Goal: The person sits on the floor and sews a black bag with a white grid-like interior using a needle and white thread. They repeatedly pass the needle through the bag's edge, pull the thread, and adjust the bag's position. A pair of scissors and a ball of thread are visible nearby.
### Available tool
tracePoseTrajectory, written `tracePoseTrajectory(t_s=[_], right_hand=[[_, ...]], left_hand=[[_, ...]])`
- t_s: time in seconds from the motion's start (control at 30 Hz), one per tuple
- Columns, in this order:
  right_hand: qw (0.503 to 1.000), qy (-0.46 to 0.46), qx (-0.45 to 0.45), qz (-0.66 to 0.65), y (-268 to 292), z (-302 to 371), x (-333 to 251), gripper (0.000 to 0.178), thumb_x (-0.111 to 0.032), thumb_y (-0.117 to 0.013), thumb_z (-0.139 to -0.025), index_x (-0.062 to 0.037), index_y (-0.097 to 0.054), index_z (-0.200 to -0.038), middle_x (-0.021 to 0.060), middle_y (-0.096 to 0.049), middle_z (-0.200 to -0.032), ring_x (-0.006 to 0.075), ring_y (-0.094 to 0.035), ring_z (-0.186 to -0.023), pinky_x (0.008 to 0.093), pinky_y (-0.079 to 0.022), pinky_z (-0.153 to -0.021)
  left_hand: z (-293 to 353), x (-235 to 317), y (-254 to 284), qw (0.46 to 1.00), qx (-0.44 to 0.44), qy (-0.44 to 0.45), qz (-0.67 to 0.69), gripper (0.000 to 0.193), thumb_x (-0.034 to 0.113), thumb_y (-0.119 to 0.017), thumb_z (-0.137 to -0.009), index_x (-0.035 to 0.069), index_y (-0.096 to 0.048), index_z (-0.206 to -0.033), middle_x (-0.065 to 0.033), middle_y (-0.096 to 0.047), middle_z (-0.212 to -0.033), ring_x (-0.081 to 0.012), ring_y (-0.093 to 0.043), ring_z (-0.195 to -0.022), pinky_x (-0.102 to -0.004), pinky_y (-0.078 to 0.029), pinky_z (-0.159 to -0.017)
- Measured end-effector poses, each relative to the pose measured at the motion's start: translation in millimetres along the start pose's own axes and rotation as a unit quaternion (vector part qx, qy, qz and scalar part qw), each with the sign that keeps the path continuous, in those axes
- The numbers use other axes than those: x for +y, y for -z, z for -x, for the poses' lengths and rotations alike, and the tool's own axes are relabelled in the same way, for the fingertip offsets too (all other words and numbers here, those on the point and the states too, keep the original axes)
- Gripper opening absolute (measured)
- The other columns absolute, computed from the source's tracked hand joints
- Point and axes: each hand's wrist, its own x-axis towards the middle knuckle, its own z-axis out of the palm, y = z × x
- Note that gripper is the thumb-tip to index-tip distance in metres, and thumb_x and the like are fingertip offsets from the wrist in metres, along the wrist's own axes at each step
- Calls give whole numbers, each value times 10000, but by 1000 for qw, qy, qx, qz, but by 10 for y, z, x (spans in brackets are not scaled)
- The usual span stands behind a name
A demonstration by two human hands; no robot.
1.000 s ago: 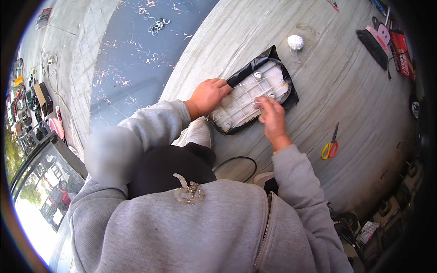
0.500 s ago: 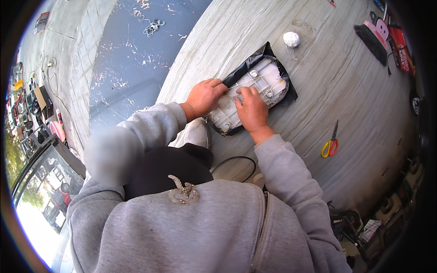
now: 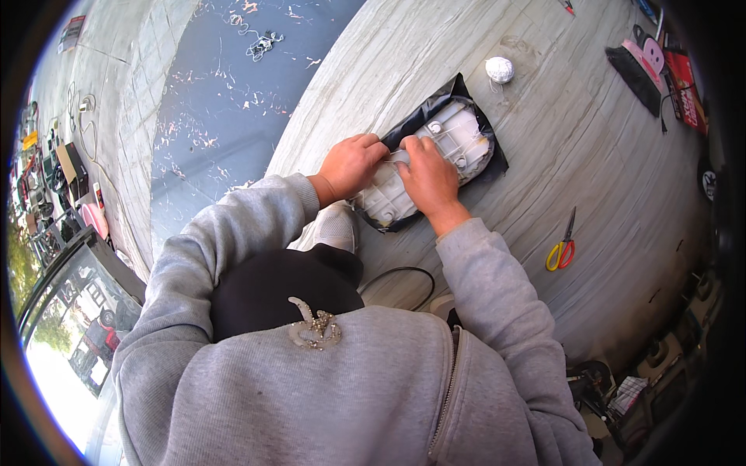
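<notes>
A seat base point(image 3: 386, 192) of white ribbed plastic lies underside up in front of me, a black vinyl cover point(image 3: 497, 159) folded round its rim. At its left long edge, my left hand point(image 3: 353, 165) is closed on the cover, fingertips pressed together. My right hand point(image 3: 430, 179) rests over the middle of the base, thumb and fingers bent in a pinch close to the left fingertips. A thin white string seems to run between the two hands; the fingers hide most of it. Beyond the far end sits a ball of white string point(image 3: 499, 71) with a loose tail.
Scissors point(image 3: 562, 245) with red and yellow handles lie on the tiled floor to the right. A brush with a pink dustpan point(image 3: 642, 66) and a red box point(image 3: 684, 89) stand far right. Thread scraps litter a grey-blue sheet point(image 3: 225, 101). A black cable point(image 3: 420, 270) curves near my foot.
My right hand has shifted slightly away from me, its fingers now nearer the cover's left edge. The strands across the base show less clearly. My left hand stays in place.
</notes>
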Motion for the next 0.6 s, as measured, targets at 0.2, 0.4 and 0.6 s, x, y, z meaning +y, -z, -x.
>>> tracePoseTrajectory(t_s=[0.2, 0.4, 0.6], right_hand=[[998, -32, -59, 5, 11, -87, -27, 295, -180, -698, -823, -94, -511, -1034, 139, -654, -993, 375, -644, -904, 479, -514, -726], [1000, -7, 17, -10, -62, -67, 38, 323, -218, -707, -822, -93, -503, -1037, 141, -659, -976, 373, -647, -870, 473, -511, -703], [997, -71, 18, 21, -195, 32, 51, 238, -272, -669, -874, -62, -558, -881, 156, -638, -818, 394, -646, -789, 493, -505, -668]], left_hand=[[15, 23, -33, 1000, -6, 12, 12, 206, 79, -659, -759, 99, -614, -959, -86, -597, -926, -312, -609, -894, -415, -519, -751], [20, 10, -36, 1000, 7, 10, 25, 196, 77, -664, -760, 93, -614, -949, -92, -597, -916, -315, -609, -876, -414, -519, -738], [23, 1, -42, 999, 20, 2, 35, 157, 79, -666, -776, 90, -617, -924, -86, -594, -894, -309, -607, -860, -408, -515, -726]])
